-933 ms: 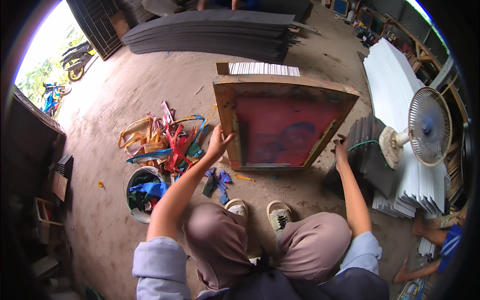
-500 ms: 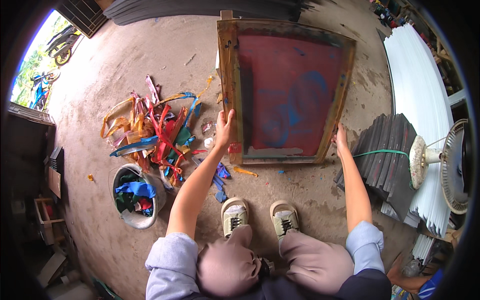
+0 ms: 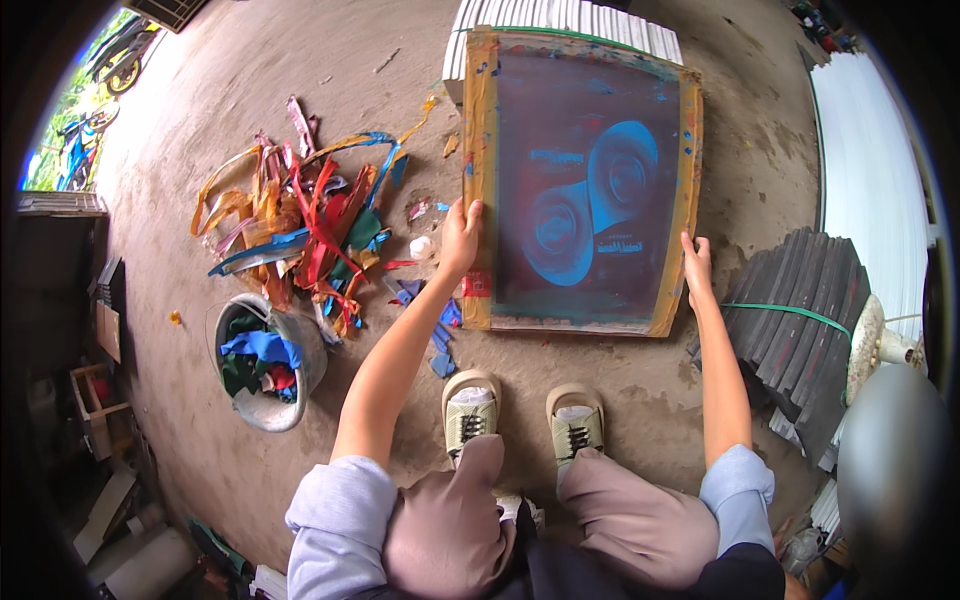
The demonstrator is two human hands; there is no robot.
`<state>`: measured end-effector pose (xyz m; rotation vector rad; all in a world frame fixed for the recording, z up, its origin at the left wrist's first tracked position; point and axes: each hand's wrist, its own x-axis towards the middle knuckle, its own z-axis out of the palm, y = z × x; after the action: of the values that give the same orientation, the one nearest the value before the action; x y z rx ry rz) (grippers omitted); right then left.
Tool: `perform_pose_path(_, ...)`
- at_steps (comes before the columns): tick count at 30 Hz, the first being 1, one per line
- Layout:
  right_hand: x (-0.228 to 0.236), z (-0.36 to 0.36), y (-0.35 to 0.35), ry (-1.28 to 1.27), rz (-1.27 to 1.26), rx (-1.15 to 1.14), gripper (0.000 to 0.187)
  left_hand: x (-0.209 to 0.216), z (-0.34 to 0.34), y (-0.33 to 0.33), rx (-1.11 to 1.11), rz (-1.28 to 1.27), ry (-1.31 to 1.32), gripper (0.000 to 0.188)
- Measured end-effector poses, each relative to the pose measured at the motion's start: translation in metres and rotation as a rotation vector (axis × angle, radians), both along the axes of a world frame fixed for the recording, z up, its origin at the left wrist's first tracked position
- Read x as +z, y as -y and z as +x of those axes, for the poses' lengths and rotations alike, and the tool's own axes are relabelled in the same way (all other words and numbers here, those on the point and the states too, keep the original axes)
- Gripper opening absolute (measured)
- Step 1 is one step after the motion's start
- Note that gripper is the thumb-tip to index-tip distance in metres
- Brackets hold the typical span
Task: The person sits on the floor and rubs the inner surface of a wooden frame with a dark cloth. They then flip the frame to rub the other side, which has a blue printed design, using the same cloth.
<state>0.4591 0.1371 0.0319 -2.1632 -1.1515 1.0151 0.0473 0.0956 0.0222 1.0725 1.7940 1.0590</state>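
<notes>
One rectangular screen with a yellowish-brown taped frame, dark mesh and a blue two-circle design (image 3: 530,110) is between the two bare hands, above the concrete floor (image 3: 390,500) and in front of the shoes. The left hand (image 3: 460,240) grips its left side below mid-height; the right hand (image 3: 698,265) grips its right side at about the same level. Beyond the frame's far edge stands one row of white sheets (image 3: 570,14). To the left lie one tangled heap of red, orange and blue strips (image 3: 325,225), too mixed to count, and one grey bucket (image 3: 318,355) of coloured scraps. To the right stand one bundle of black sheets (image 3: 800,285) with one green strap (image 3: 785,308), and one tall white stack (image 3: 870,150). Two pale green shoes (image 3: 470,412) with black laces rest nearest the body.
</notes>
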Motion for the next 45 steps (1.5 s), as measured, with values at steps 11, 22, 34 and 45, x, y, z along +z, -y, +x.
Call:
perform_pose_path(11,0.022,-0.089,0.053,0.269,0.693,0.293,0.024,0.001,0.0,0.118,-0.028,-0.074,-0.266,0.055)
perform_pose_path(22,0.023,-0.128,0.063,0.087,0.513,0.459,0.022,0.008,-0.006,0.094,0.15,-0.146,-0.051,0.04)
perform_pose_path(34,0.068,-0.208,0.035,-0.019,0.554,0.812,0.037,0.019,-0.08,0.168,-0.029,-0.113,-0.284,0.021)
perform_pose_path(45,0.038,-0.294,0.043,0.11,0.471,1.294,0.032,-0.004,-0.061,0.145,-0.057,-0.179,-0.054,0.029)
